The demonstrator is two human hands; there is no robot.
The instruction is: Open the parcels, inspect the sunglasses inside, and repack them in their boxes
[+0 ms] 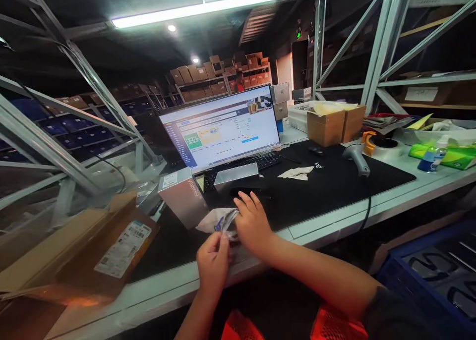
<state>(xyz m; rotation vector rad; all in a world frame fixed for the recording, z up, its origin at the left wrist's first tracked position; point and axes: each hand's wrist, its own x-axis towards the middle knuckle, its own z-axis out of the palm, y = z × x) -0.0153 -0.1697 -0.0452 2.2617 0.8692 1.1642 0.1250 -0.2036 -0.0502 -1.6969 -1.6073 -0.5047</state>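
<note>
A small crumpled whitish pouch (211, 219) with a blue cord or mark on it is between my hands, above the front edge of the black desk mat (297, 208). My left hand (213, 260) pinches its near edge between thumb and fingers. My right hand (255, 226) grips its right side, with some fingertips reaching past it. Whatever may be inside the pouch is hidden. Just left of it stands a grey box (182, 198) with pale lettering. Behind my hands lies an open-looking silver box part (238, 174).
An opened cardboard box (85, 251) with a label occupies the left side. A monitor (223, 129) and keyboard (269, 160) stand behind. Crumpled paper (296, 173), a mouse (316, 150), a barcode scanner (357, 160), tape (383, 144) and a spray bottle (433, 155) lie rightward. A blue crate (397, 265) sits lower right.
</note>
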